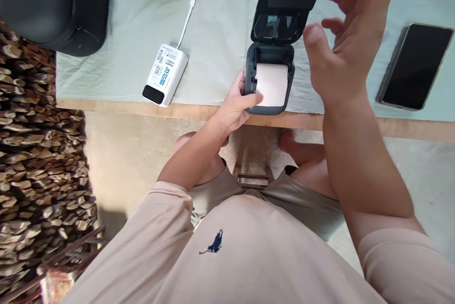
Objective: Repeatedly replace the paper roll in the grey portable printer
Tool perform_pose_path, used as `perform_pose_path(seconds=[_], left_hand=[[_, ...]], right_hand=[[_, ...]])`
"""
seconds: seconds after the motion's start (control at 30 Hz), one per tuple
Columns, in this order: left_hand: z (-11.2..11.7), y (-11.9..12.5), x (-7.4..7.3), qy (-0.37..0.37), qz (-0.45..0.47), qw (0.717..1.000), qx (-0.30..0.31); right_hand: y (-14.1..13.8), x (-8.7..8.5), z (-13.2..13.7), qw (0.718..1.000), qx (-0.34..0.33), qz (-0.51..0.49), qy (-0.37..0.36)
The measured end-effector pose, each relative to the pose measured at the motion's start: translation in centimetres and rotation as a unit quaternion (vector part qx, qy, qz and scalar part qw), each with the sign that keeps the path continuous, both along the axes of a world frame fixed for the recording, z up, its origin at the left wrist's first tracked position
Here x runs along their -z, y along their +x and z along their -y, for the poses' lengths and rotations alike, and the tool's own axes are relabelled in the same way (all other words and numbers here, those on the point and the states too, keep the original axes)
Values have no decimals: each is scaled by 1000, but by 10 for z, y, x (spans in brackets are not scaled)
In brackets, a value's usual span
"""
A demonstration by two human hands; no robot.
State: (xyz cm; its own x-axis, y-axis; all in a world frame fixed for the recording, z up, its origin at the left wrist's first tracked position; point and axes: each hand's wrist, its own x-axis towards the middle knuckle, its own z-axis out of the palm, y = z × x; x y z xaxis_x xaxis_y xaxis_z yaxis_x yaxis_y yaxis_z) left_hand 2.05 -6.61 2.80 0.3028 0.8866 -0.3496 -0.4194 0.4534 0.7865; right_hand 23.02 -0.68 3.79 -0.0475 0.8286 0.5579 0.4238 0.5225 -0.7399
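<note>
A small dark label printer (pixel 270 111) rests near the table's front edge, its lid (pixel 284 15) swung back. Inside its bay lies a roll of pale paper (pixel 273 84). My left hand (pixel 239 105) grips the printer's left side, with the thumb reaching over onto the paper roll. Raised to the right of the lid, my right hand (pixel 350 39) has its fingers apart and curled a little, and holds nothing. Part of that hand runs out of the top of the picture.
A white power bank (pixel 165 74) with a short cable (pixel 186 22) lies to the left. At right is a black phone (pixel 415 67). A large black case (pixel 57 5) fills the upper left corner. Stacked firewood (pixel 39 152) stands beside the table (pixel 142 109).
</note>
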Motion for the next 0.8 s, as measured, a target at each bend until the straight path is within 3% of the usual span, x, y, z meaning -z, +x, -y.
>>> perform_pose_path(seconds=[0.1, 0.27, 0.4, 0.6, 0.7, 0.8], left_hand=[[0, -2, 6, 7, -21, 1000, 18], [0, -1, 3, 3, -14, 1000, 20], [1, 2, -6, -13, 21, 1000, -13], [3, 3, -2, -23, 27, 999, -35], [3, 2, 0, -28, 17, 999, -26], [5, 0, -1, -32, 10, 999, -19]], right_hand=[[1, 7, -6, 995, -48, -15, 84], [-8, -2, 2, 996, -42, -58, 53], [-9, -13, 20, 998, -44, 45, -17], [-4, 6, 27, 994, -51, 92, -35], [-3, 13, 25, 996, -55, 66, -21], [-3, 22, 22, 997, -15, 12, -71]])
